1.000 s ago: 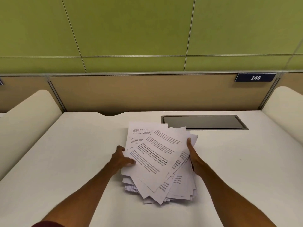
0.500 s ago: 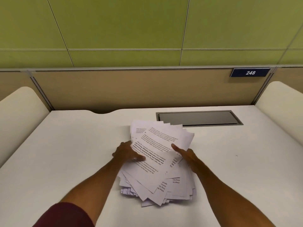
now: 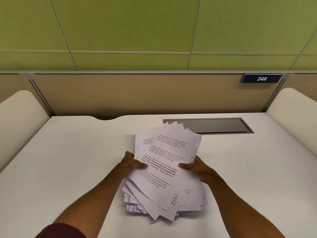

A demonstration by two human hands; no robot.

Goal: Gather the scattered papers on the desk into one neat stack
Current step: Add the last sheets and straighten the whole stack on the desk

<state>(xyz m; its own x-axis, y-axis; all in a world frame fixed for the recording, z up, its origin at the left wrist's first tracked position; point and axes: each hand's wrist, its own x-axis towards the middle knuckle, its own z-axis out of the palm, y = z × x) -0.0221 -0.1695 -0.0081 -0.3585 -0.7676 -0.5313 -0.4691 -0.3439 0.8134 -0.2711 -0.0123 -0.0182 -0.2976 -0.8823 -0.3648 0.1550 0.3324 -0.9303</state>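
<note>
The papers [image 3: 164, 169] lie in one fanned, crooked pile in the middle of the tabletop [image 3: 68, 160] with corners jutting every way, so gathering looks done and squaring up is the step in hand. The left hand [image 3: 132, 162] and right hand [image 3: 197, 168] grasp the upper sheets from either side, fingers [image 3: 128, 155] clasped round the edges. Next, I judge, the sheets need standing on edge and tapping on the tabletop until they line up.
</note>
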